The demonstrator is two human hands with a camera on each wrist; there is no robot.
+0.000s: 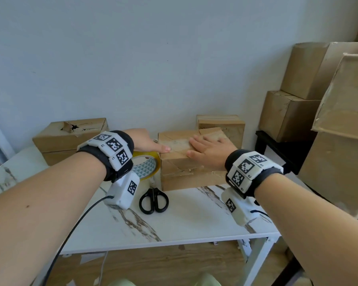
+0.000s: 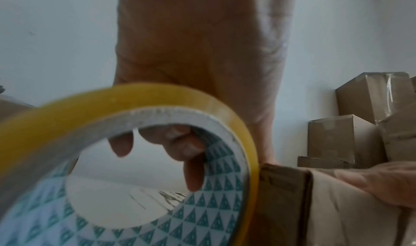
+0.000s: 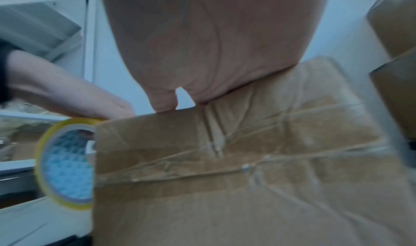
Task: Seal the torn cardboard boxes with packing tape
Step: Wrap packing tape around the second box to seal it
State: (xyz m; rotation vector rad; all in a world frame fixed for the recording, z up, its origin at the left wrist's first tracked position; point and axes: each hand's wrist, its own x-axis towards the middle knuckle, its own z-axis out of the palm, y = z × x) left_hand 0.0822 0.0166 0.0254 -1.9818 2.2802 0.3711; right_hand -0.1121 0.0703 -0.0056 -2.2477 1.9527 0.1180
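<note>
A taped cardboard box [image 1: 186, 172] stands mid-table, with clear tape crossing its front face [image 3: 247, 169]. My right hand [image 1: 209, 149] lies flat on its top, fingers straight. My left hand [image 1: 147, 141] holds a yellow packing tape roll [image 1: 148, 166] against the box's left side, thumb lying on the top edge. In the left wrist view, fingers [image 2: 191, 161] curl through the core of the tape roll [image 2: 90, 104]. The right wrist view shows the tape roll [image 3: 65, 161] beside the box's left corner. Another box [image 1: 70, 135] with a torn hole in its lid sits at the back left.
Black scissors [image 1: 153, 200] lie on the marble-patterned table [image 1: 194, 219] just in front of the tape roll. A further box [image 1: 223, 122] stands behind the taped one. Stacked boxes [image 1: 298, 100] on a dark stand and a large box [image 1: 339, 141] crowd the right side.
</note>
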